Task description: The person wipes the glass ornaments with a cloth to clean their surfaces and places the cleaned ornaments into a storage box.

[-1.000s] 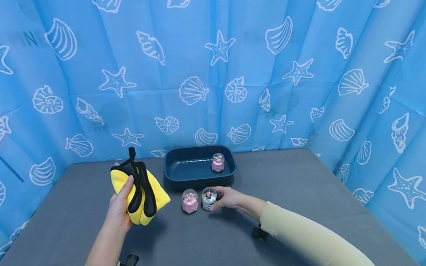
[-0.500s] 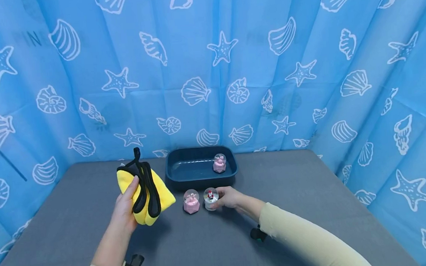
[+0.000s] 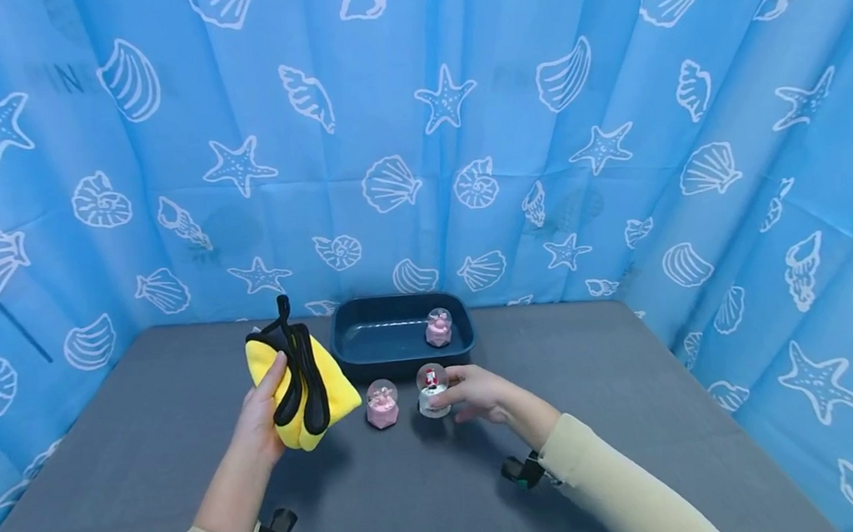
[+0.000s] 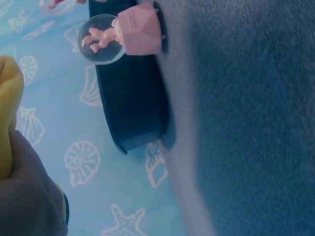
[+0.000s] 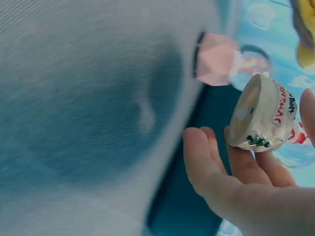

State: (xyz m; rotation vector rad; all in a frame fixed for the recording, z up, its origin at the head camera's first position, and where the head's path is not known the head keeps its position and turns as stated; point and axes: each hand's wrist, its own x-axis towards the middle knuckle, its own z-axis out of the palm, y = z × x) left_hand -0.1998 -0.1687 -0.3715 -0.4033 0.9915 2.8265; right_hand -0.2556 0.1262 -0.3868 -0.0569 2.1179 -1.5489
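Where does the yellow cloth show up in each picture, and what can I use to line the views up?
Head: the yellow cloth is left of centre, held in the left hand.
Left wrist: the cloth is at the left edge, partly cut off.
Right wrist: only part of it shows, in the top right corner.
Shared landmark: the pink snow globe standing in front of the dark blue tray.
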